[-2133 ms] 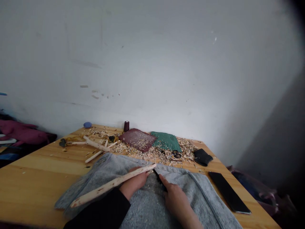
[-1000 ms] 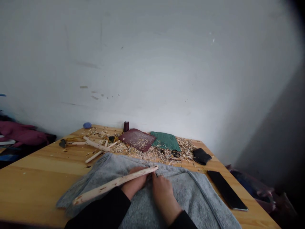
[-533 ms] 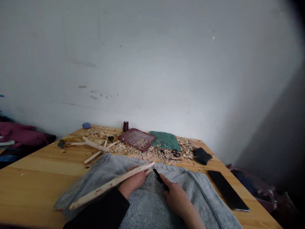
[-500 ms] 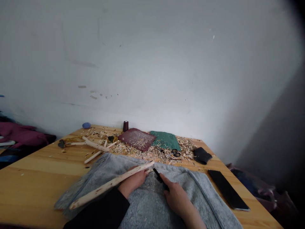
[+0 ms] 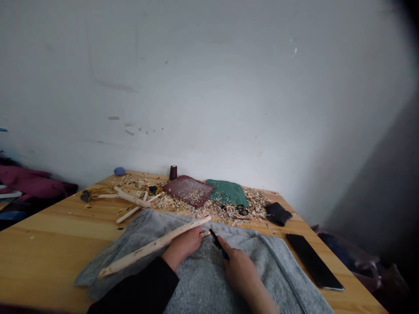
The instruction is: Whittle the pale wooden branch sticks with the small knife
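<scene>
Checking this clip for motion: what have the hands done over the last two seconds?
The left hand has raised the far end of the peeled wooden stick slightly. The right hand has moved back out from the stick, keeping the small black knife. Neither let go. The grey cloth and wood shavings stayed put.

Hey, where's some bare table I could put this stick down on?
Bare wood lies on the table left of the grey cloth, running to the near left edge, with only a few flecks. The far side is crowded: shavings are heaped around the maroon board and green cloth.
</scene>
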Demonstrator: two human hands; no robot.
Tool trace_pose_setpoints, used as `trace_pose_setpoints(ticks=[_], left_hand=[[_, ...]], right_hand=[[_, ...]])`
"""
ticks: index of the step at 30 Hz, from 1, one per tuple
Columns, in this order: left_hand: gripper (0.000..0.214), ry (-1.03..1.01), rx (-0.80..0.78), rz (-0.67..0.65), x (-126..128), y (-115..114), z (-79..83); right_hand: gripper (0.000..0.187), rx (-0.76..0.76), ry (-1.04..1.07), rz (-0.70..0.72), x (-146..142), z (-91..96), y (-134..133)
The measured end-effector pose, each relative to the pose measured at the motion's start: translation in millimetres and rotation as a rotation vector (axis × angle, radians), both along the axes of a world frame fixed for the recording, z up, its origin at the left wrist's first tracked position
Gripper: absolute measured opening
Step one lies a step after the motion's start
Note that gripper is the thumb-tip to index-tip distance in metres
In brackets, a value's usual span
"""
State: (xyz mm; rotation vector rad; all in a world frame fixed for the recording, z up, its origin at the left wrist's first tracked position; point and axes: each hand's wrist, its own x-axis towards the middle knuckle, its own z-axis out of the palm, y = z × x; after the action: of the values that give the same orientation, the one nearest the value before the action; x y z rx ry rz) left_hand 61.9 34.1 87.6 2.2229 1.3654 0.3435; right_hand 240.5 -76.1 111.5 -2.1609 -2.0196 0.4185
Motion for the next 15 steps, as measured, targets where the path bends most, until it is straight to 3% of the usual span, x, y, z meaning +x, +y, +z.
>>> trace_pose_setpoints(ticks=[8, 15], left_hand=[[0.031, 0.133, 0.087, 0.025, 4, -4, 6.4], [0.031, 0.199, 0.113, 0.014, 8, -10, 11.9]], right_hand=[[0.074, -0.03, -0.077, 0.01, -5, 5.2, 1], [0.069, -0.094, -0.17, 0.02, -20, 21.6, 6]])
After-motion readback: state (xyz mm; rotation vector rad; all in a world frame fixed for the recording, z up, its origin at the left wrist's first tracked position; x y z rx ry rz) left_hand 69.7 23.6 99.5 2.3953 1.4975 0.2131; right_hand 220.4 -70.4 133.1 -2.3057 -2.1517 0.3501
